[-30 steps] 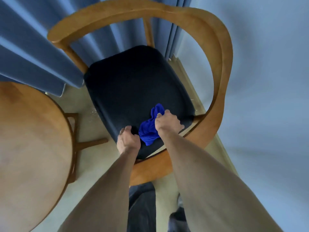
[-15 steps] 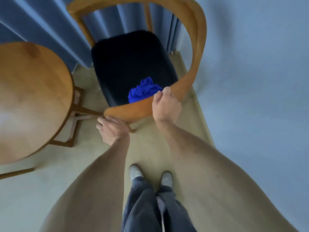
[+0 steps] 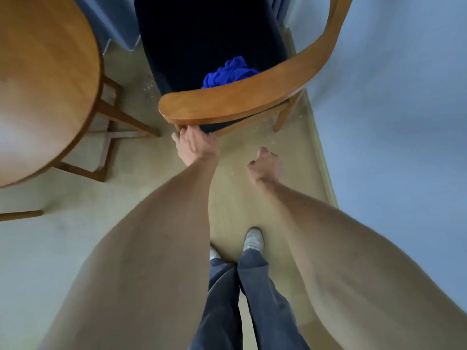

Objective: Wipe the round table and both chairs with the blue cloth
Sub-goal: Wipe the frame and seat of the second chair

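One blue cloth (image 3: 231, 73) lies bunched on the dark seat (image 3: 209, 39) of the chair (image 3: 237, 99), at the seat's near edge, its lower part hidden behind the curved wooden backrest rail. No container shows here; the seat alone carries the cloth. At the rail's left end the left hand (image 3: 195, 145) grips from below, fingers curled under the wood. The right hand (image 3: 264, 162) hangs in the air over the floor (image 3: 141, 157), apart from the chair, fingers loosely curled and holding nothing. To the left stands the round table (image 3: 43, 79), its top cut off by the left and upper edges, with dark wooden legs showing beneath its near rim. Blue curtain (image 3: 113, 29) hangs behind, between table and chair, and a pale wall (image 3: 404, 97) runs along the right. Small pale specks dot the floor by the chair's legs; I cannot make out what they are. Two light shoes (image 3: 254, 239) and dark trousers show at the bottom, between the forearms.
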`<state>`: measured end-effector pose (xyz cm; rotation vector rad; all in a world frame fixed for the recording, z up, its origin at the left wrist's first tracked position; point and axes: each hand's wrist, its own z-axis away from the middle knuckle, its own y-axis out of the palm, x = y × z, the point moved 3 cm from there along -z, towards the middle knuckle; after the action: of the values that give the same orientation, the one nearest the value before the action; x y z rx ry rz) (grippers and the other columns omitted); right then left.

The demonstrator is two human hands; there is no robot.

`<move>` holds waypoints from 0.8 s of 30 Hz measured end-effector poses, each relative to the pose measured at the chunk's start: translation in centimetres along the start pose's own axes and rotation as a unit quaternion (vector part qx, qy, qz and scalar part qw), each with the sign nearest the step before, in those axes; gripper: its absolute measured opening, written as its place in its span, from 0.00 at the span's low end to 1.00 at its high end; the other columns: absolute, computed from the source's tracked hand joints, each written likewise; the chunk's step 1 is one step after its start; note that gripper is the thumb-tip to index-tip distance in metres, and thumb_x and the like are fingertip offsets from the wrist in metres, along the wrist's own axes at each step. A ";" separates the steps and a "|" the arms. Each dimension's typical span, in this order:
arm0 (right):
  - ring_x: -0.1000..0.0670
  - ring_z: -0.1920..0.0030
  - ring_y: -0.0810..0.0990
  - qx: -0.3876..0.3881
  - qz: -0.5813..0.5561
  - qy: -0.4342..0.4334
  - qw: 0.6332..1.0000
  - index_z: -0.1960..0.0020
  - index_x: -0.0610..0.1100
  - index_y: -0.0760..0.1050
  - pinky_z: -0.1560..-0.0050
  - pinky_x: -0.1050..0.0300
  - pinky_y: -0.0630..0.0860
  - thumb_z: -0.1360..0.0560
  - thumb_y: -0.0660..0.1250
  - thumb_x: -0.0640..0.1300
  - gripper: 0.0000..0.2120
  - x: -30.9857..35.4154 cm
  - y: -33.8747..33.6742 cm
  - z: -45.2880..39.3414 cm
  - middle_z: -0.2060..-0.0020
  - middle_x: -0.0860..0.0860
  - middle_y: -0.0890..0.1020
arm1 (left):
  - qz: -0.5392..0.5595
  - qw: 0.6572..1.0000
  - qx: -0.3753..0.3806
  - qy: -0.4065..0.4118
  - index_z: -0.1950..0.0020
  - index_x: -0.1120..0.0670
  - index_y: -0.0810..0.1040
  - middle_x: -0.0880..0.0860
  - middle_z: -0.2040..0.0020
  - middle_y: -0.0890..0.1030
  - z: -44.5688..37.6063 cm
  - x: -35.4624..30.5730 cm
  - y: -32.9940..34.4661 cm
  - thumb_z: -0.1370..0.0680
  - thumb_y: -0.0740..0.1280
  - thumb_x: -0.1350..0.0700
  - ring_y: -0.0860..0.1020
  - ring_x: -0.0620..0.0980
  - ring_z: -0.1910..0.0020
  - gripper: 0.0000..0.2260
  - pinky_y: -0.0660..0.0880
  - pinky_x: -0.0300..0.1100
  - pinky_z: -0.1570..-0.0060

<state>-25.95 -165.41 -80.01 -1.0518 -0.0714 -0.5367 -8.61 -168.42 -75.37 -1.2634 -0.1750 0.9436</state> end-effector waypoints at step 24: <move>0.38 0.33 0.68 -0.041 0.046 -0.054 0.997 0.27 0.45 0.63 0.35 0.43 0.70 0.26 0.65 0.41 0.28 9.3 4.4 4.5 0.32 0.38 0.68 | -0.069 0.997 -0.005 0.038 0.45 0.54 0.77 0.55 0.52 0.79 -1.3 10.4 -5.9 0.24 0.57 0.58 0.75 0.56 0.58 0.12 0.74 0.47 0.56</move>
<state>-15.05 -163.56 -78.43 -1.1585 -0.0967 -0.4013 1.71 -162.21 -74.54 -1.2776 -0.2060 0.7758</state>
